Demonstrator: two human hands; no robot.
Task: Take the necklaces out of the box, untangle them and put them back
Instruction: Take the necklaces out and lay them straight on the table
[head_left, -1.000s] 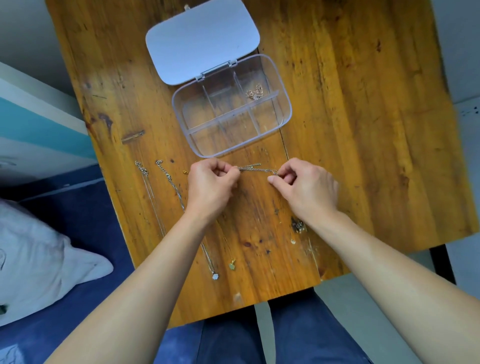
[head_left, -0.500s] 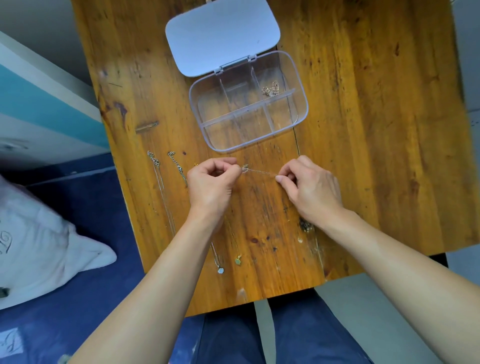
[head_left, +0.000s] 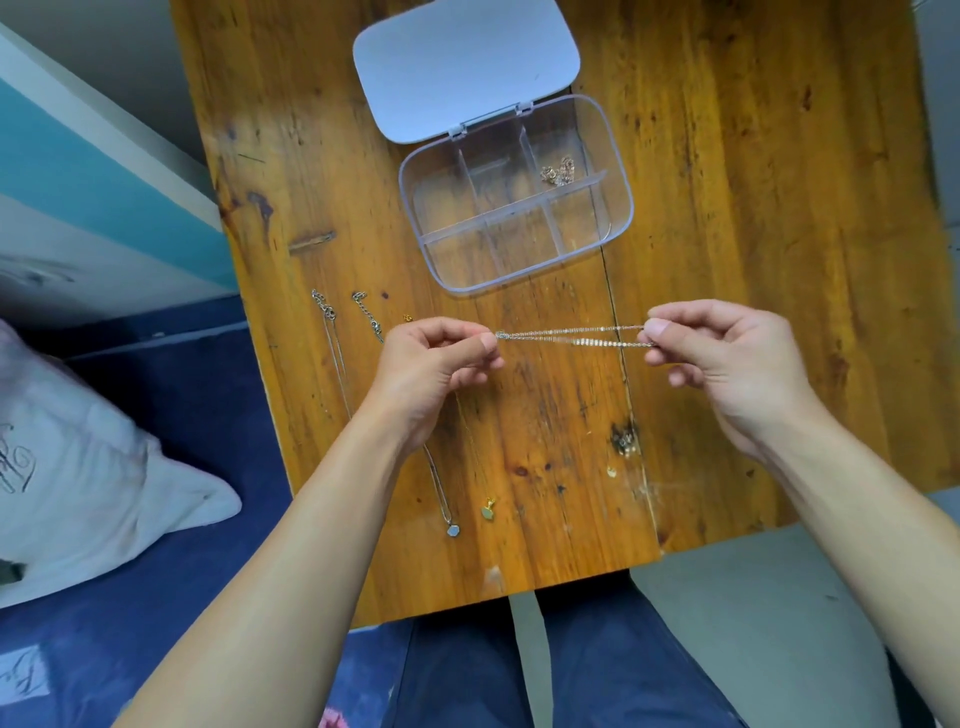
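Observation:
A thin beaded chain (head_left: 571, 335) runs doubled and taut between my two hands, just above the wooden table (head_left: 753, 260). My left hand (head_left: 431, 369) pinches its left end between thumb and forefinger. My right hand (head_left: 722, 358) pinches the right end the same way. Behind the chain stands the clear compartment box (head_left: 618, 208) with its white lid (head_left: 465, 67) lying open; a small gold tangle (head_left: 558, 171) sits in its back right compartment. Three straightened necklaces lie on the table at left: a silver one (head_left: 332, 343), one with a pale pendant (head_left: 453, 530), one with a gold pendant (head_left: 488, 512).
A small dark tangle of chain (head_left: 626, 441) and a tiny gold charm (head_left: 612, 472) lie near the table's front right. A blue bed with a white pillow (head_left: 78, 467) borders the table on the left. My legs are under the front edge.
My right hand has moved to the right, away from my left hand, so the chain between them is now stretched out much longer. The view has shifted a little.

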